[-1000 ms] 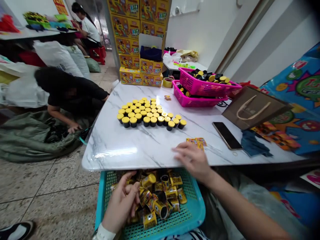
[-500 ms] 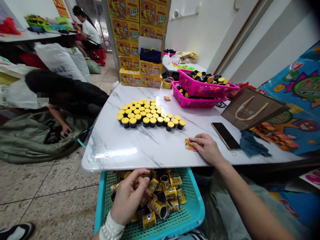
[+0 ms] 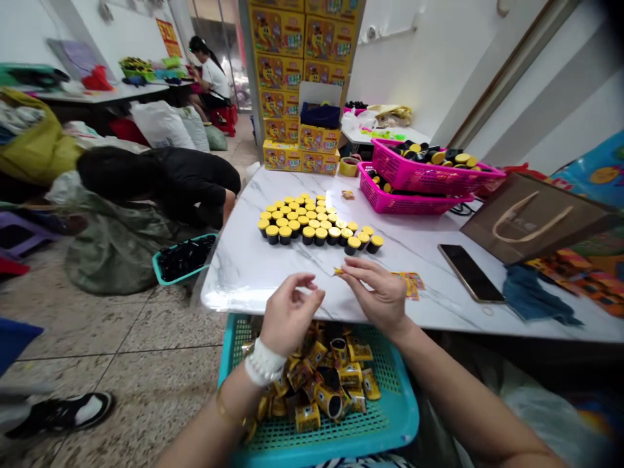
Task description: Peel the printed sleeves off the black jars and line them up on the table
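My right hand [image 3: 377, 292] pinches a small yellow-orange printed wrapper [image 3: 338, 271] above the table's front part. Facing it from the left is my left hand [image 3: 291, 312], its fingers half curled, a gap at the thumb and nothing seen between them. More flat wrappers [image 3: 412, 285] lie on the table just right of my right hand. Beyond both hands stands a group of small black cups with yellow lids [image 3: 319, 233]. Below my hands, a turquoise basket [image 3: 407, 422] holds a heap of black cups in yellow printed wrappers [image 3: 327, 400].
Two pink baskets [image 3: 414, 203] of black-and-yellow cups are stacked at the back right. A phone [image 3: 470, 273], a blue cloth [image 3: 533, 296] and a brown paper bag [image 3: 526, 221] lie to the right. Printed boxes [image 3: 302, 159] rise behind. At left, a person [image 3: 180, 182] bends over a sack.
My right hand has come left off the flat wrappers with one in its fingers. My left hand has risen from over the basket toward it. The view has turned left.
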Action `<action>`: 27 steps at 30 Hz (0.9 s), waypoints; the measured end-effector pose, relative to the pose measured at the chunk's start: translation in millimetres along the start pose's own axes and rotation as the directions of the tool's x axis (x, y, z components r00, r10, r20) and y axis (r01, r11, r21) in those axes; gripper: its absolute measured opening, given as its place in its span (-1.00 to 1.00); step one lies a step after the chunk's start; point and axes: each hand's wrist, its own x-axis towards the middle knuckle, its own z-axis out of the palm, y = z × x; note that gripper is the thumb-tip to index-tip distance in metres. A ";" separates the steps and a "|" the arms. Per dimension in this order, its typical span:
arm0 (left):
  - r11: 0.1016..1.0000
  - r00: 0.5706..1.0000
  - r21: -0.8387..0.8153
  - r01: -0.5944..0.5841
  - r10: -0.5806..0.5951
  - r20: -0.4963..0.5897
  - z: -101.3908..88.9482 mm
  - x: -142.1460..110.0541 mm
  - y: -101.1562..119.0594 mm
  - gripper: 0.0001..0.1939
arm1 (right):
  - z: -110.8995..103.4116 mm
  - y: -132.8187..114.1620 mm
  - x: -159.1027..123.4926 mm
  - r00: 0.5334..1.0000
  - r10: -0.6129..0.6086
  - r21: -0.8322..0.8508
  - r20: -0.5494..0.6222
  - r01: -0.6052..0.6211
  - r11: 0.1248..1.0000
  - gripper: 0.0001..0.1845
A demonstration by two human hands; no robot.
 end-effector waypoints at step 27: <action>0.987 0.933 -0.110 -0.117 0.071 -0.353 -22.8 24.1 -27.1 -0.71 | 93.4 5.4 44.3 0.645 0.375 0.369 0.666 -0.722 0.585 -0.39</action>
